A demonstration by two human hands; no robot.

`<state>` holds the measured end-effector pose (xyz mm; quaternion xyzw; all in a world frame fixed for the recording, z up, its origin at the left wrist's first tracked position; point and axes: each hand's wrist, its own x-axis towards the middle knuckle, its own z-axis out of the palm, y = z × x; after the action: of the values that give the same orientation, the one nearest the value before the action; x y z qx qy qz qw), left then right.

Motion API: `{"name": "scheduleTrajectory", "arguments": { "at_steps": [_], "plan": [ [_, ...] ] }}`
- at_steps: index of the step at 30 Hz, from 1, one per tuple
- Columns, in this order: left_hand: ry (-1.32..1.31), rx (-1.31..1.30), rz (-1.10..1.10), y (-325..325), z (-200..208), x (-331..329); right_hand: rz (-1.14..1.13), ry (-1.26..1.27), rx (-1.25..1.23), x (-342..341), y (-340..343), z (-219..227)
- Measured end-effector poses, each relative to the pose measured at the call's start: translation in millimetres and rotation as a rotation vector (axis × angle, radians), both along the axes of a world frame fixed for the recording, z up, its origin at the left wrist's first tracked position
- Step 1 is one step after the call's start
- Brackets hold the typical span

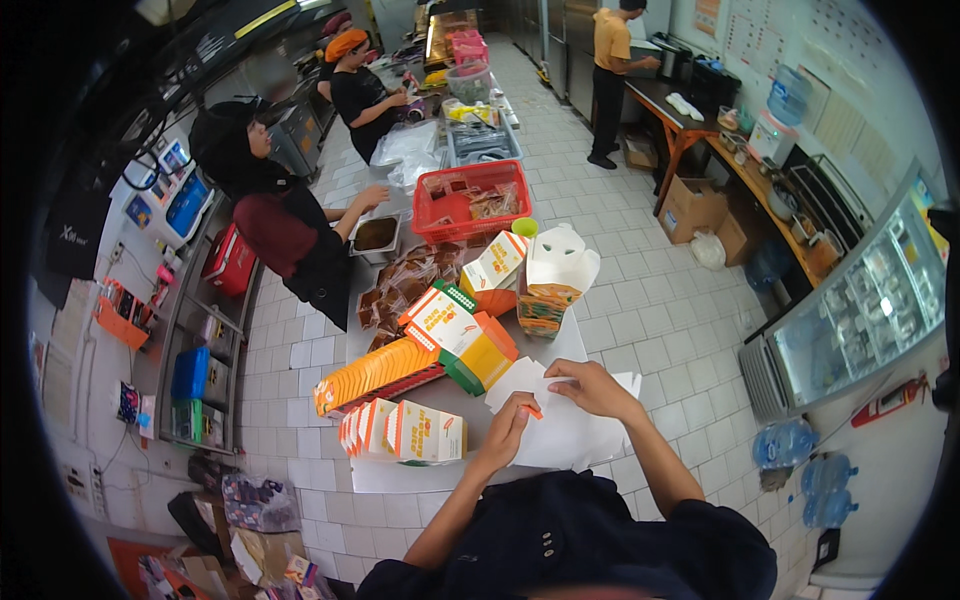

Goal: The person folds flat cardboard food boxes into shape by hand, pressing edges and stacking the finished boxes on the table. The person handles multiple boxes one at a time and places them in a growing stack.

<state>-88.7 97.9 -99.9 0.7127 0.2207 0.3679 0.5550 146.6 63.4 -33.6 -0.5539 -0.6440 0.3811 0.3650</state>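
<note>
In front of me lies a white flat carton blank or sheet (pixel 560 432) at the near right corner of the table. My left hand (pixel 508 432) is closed at its left side, with a small orange edge or tab showing at the fingertips. Across from it, my right hand (pixel 590 388) pinches the blank's upper part between thumb and fingers. Just left stand several assembled white and orange food boxes (pixel 430 432). Beyond them runs a long nested stack of orange cartons (pixel 380 375). Printed cartons in white, green and yellow (pixel 465 345) lie beside my hands.
Sauce packets (pixel 410 275), a red basket (pixel 472 200) and a metal pan (pixel 377 238) fill the table's far part. White cartons (pixel 560 262) stand at its right edge. A person in a maroon sleeve (pixel 275 222) works at the left. A glass-door fridge (pixel 850 300) stands right.
</note>
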Motion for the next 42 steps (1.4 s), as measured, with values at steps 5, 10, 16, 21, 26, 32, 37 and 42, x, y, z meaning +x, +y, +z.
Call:
{"name": "scheduleTrajectory", "arguments": {
  "at_steps": [5, 10, 16, 21, 26, 32, 37, 42],
  "plan": [
    [-0.037, 0.057, 0.229, -6, 17, 2, -0.011, 0.109, 0.001, -13, -6, -6],
    [0.116, 0.245, 0.317, -8, 30, 7, -0.057, 0.157, -0.095, -22, -9, 0],
    [0.04, 0.02, 0.38, -5, 38, 21, -0.018, -0.058, 0.205, -29, -21, 24],
    [0.054, 0.342, 0.261, 18, 68, 22, -0.328, -0.319, 0.376, -45, -12, 46],
    [0.422, 0.17, 0.309, 66, 110, -14, -0.46, -0.427, 0.619, -29, -5, 70],
    [0.027, -0.055, 0.185, 58, 116, 8, -0.351, -0.629, 0.562, -34, -7, 62],
    [-0.089, -0.288, 0.065, 59, 116, 13, -0.241, -0.381, 0.699, -27, -8, 50],
    [-0.047, -0.101, 0.047, 47, 114, 22, -0.36, -0.383, 0.86, -28, -16, 47]
  ]
}}
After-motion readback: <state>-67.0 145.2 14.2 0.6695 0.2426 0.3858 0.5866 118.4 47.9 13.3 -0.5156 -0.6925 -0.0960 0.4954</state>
